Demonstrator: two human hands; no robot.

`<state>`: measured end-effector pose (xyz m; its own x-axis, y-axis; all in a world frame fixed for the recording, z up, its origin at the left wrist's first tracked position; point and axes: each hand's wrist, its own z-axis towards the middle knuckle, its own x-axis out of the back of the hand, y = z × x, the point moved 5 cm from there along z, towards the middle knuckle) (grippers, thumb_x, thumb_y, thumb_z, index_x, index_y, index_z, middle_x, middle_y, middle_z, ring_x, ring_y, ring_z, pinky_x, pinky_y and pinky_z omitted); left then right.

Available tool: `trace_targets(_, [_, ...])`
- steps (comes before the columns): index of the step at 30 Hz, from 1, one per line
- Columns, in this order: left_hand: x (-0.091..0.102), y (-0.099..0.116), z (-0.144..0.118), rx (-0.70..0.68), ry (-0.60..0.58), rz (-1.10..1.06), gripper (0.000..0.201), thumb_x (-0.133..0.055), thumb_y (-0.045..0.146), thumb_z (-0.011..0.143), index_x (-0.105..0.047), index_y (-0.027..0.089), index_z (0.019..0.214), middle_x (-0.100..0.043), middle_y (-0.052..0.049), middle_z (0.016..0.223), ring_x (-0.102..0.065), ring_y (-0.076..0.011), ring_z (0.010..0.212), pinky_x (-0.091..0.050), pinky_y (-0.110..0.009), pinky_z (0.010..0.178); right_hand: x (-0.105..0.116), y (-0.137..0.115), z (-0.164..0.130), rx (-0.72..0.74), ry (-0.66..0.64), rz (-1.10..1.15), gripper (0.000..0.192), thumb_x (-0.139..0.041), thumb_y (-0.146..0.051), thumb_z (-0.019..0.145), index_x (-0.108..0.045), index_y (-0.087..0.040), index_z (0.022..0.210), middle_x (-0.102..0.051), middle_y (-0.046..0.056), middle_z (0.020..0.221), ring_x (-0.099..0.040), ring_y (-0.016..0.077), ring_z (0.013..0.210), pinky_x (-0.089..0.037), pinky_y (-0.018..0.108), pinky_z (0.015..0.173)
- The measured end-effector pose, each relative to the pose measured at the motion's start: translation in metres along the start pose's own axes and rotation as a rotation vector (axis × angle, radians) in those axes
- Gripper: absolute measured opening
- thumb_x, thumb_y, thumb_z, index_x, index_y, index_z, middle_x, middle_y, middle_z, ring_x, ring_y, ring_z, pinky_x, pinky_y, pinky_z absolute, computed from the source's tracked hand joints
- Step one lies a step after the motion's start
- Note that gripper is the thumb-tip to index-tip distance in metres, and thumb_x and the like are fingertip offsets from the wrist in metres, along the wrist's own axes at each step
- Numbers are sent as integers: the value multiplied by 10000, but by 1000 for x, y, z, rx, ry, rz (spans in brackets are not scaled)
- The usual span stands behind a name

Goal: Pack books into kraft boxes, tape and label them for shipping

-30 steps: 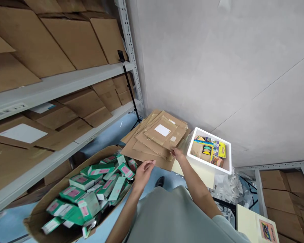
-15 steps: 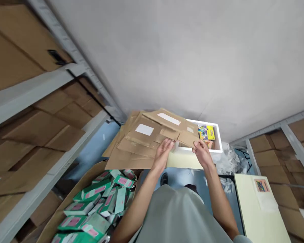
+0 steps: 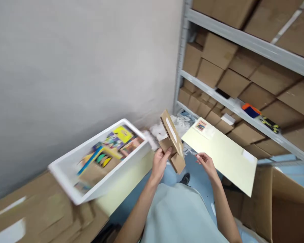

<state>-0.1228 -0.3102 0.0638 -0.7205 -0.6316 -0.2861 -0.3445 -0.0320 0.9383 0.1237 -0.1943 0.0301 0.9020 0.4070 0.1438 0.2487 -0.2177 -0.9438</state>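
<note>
My left hand [image 3: 160,164] is closed on a flattened cardboard carton [image 3: 177,135] with a white label, its thumb lying over a brown flap. The carton is held tilted above the floor. To the right of it, my right hand [image 3: 205,162] is apart from the carton, thumb and fingers pinched together. A pale sliver shows at those fingertips, too small and blurred to name. Left of my hands, a white bin [image 3: 111,168] holds several colourful packets and a brown cardboard piece, all smeared by motion.
More flattened cardboard [image 3: 48,209] lies at the lower left. Shredded white scraps [image 3: 181,125] are heaped by the wall. A cream table [image 3: 225,155] bears a printed card. At right stand an open carton [image 3: 262,199] and metal shelving [image 3: 243,40] full of boxes.
My view has swung right, away from the cardboard stack. The carton has come off the stack in my left hand; my right hand has let go of its cardboard edge and moved right.
</note>
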Motion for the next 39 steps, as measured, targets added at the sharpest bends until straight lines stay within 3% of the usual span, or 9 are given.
trace_targets(4, [-100, -24, 42, 78, -227, 152, 691, -836, 758, 767, -745, 180, 1134, -835, -113, 1084, -772, -309, 997, -611, -392, 882, 113, 2, 19, -4, 219, 51, 748, -855, -880, 681, -746, -209, 994, -812, 141, 1084, -757, 245, 805, -586, 366, 753])
trace_targets(7, [-173, -36, 69, 51, -382, 335, 621, -803, 763, 778, -763, 194, 1025, -826, -84, 993, -754, -306, 953, -597, -383, 857, 172, -6, 20, 28, 319, 47, 697, -857, -830, 723, -756, -206, 1016, -806, 139, 1108, -748, 231, 811, -574, 348, 740])
trace_targets(10, [-238, -43, 82, -55, -523, 537, 516, -719, 727, 860, -773, 214, 889, -815, -74, 931, -734, -305, 957, -580, -385, 896, 203, -18, 18, 63, 381, 24, 570, -826, -739, 830, -775, -216, 1050, -810, 128, 1131, -726, 217, 831, -565, 331, 744])
trace_targets(15, [-314, -68, 88, -149, -750, 642, 409, -632, 593, 965, -817, 235, 898, -827, -104, 1092, -751, -318, 1071, -547, -394, 973, 212, -27, 40, 31, 473, -97, 417, -773, -637, 908, -733, -222, 926, -789, 70, 911, -695, 214, 788, -516, 308, 707])
trace_targets(21, [-357, -108, 135, -117, -846, 720, 403, -610, 590, 948, -774, 240, 829, -814, -87, 1009, -728, -289, 953, -521, -367, 876, 232, -6, 80, -143, 693, -273, 261, -600, -393, 924, -524, -252, 718, -645, -3, 676, -582, 173, 656, -413, 284, 669])
trace_targets(24, [-377, -123, 173, -119, -787, 736, 422, -618, 608, 922, -659, 237, 723, -733, -49, 833, -646, -241, 812, -474, -332, 783, 240, 6, 80, -245, 750, -302, 292, -610, -339, 886, -427, -266, 671, -561, -38, 614, -509, 156, 613, -374, 273, 645])
trace_targets(28, [-408, -145, 209, -29, -779, 685, 419, -616, 615, 890, -623, 233, 720, -640, -16, 709, -563, -213, 721, -421, -309, 688, 230, 19, 73, -321, 763, -323, 321, -621, -285, 854, -376, -266, 647, -481, -57, 590, -440, 148, 593, -322, 275, 625])
trace_targets(33, [-433, -178, 216, 69, -884, 685, 413, -608, 610, 882, -697, 217, 792, -699, -23, 732, -598, -221, 713, -415, -302, 669, 222, 35, 73, -390, 769, -290, 311, -607, -277, 851, -373, -267, 645, -478, -55, 587, -448, 156, 594, -314, 283, 627])
trace_targets(39, [-445, -214, 211, -36, -930, 833, 349, -580, 492, 937, -789, 216, 890, -802, -97, 919, -673, -256, 778, -452, -323, 727, 259, 55, 92, -507, 691, -345, 257, -641, -238, 896, -490, -263, 689, -598, -19, 656, -574, 195, 660, -385, 303, 675])
